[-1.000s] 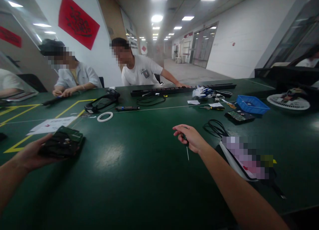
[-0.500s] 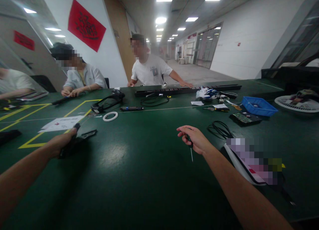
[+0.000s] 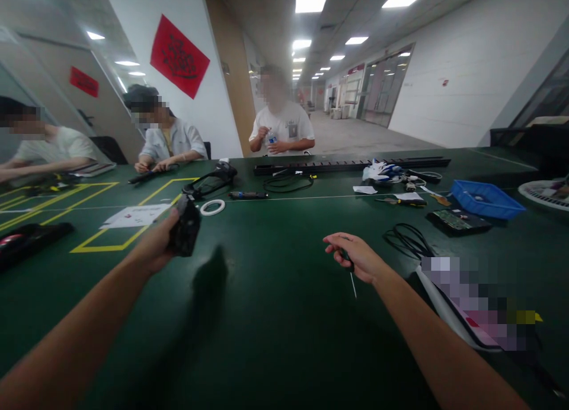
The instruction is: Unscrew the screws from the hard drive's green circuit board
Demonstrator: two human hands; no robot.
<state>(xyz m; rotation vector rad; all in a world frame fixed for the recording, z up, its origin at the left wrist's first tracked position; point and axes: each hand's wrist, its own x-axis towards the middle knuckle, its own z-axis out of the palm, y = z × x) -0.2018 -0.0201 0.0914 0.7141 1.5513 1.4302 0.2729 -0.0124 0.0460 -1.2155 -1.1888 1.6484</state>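
My left hand is closed around a black plastic part, raised above the green table; its exact kind does not show. My fingers hide its left side, and its shadow falls on the tabletop to the right. In my right hand is a small screwdriver with a dark handle, mostly covered by the fingers. Its thin metal shaft points down, away from the part. The index finger reaches out to the left while the other fingers curl round the handle.
A white ring, a dark pen-like tool and a black headset-like frame lie beyond my left hand. To the right are a blue tray, a circuit board unit and coiled black cable. Co-workers sit across the table.
My left hand has moved right with the black part and turned it. The right hand keeps the screwdriver in much the same pose. The person opposite has left the long black rail and holds a bottle.
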